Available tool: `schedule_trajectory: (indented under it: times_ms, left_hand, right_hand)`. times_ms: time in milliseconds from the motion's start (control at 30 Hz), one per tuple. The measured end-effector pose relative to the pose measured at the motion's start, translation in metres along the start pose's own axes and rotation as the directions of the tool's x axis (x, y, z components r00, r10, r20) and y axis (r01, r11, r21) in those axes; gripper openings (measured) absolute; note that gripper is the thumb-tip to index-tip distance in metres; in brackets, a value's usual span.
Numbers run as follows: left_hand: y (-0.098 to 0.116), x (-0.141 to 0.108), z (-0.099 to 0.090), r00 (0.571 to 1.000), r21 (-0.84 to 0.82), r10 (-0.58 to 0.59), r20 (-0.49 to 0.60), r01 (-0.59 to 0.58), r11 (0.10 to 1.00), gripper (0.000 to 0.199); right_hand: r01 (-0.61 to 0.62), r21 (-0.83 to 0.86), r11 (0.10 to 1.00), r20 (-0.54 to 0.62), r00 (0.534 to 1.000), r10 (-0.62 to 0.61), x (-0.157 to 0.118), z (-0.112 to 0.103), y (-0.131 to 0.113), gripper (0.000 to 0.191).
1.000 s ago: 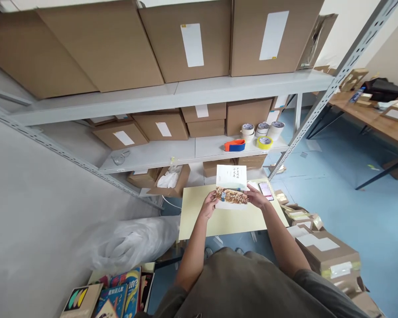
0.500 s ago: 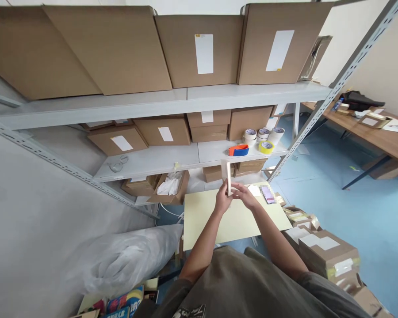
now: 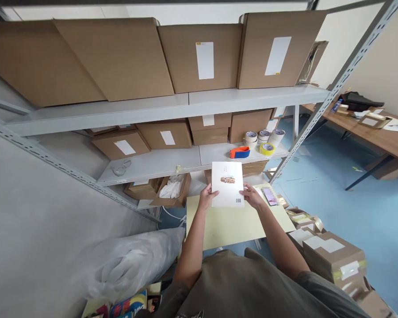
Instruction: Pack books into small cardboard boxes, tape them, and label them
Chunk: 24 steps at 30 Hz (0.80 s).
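Note:
A white book [image 3: 227,187] with a small coloured picture and a barcode at its lower right faces me, held up over the pale yellow tabletop [image 3: 232,227]. My left hand [image 3: 206,197] grips its left edge, thumb on the face. On the opposite edge, my right hand [image 3: 251,196] holds it the same way. Behind the right hand, a purple-and-white printed item [image 3: 269,196] lies on the table, partly blurred, beside some white paper.
A metal shelf [image 3: 152,170] ahead bears cardboard boxes [image 3: 205,53], tape rolls [image 3: 267,149] and an orange-and-blue tape dispenser [image 3: 239,152]. Cartons [image 3: 334,251] are stacked at the right. A big plastic-wrapped bundle [image 3: 135,260] is at the left. A wooden desk [image 3: 378,132] stands far right.
The book has turned from edge-on to face me with its printed side. My hands have moved apart to its left and right edges.

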State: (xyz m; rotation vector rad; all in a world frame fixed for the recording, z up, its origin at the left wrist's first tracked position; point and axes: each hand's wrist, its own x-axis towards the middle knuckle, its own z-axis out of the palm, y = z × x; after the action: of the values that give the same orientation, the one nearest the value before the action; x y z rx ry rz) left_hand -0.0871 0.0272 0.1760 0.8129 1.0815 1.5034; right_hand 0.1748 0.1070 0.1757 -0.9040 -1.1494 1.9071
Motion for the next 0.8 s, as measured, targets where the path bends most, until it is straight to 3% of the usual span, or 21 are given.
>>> schedule_trajectory:
  times_ms: [167, 233, 333, 433, 533, 667, 733, 800]
  left_hand:
    - [-0.004, 0.006, 0.01, 0.96, 0.28, 0.098, -0.263, -0.021, 0.96, 0.077]
    - [-0.007, 0.004, 0.029, 0.964, 0.348, 0.154, -0.218, -0.071, 0.935, 0.069]
    - [-0.013, -0.001, 0.063, 0.988, 0.321, 0.156, -0.012, -0.144, 0.936, 0.077]
    - [-0.013, -0.005, 0.083, 0.984, 0.293, 0.18, -0.004, -0.171, 0.941, 0.087]
    - [-0.003, -0.007, 0.08, 0.982, 0.271, 0.188, -0.017, -0.177, 0.946, 0.086]
    - [0.009, -0.004, 0.06, 0.984, 0.221, 0.172, -0.049, -0.157, 0.962, 0.084]
    - [0.012, -0.003, 0.046, 0.986, 0.147, 0.13, -0.104, -0.114, 0.983, 0.085]
    - [0.014, -0.004, 0.033, 0.987, 0.072, 0.078, -0.143, -0.068, 0.995, 0.09]
  right_hand:
    - [0.062, -0.003, 0.998, -0.001, 0.998, -0.062, -0.006, -0.002, -0.015, 0.058]
    - [0.128, -0.052, 0.99, 0.009, 0.992, -0.127, -0.007, 0.007, -0.021, 0.052]
    - [0.228, -0.107, 0.968, 0.11, 0.97, -0.217, -0.005, 0.027, -0.025, 0.048]
    - [0.289, -0.086, 0.953, 0.233, 0.936, -0.263, -0.003, 0.042, -0.02, 0.053]
    - [0.267, -0.08, 0.96, 0.297, 0.926, -0.233, -0.001, 0.047, -0.013, 0.057]
    - [0.27, -0.132, 0.954, 0.318, 0.923, -0.217, 0.007, 0.044, -0.005, 0.056]
    - [0.297, -0.189, 0.936, 0.208, 0.944, -0.257, 0.015, 0.036, -0.003, 0.057]
    - [0.291, -0.267, 0.919, -0.002, 0.953, -0.303, 0.025, 0.024, -0.002, 0.063]
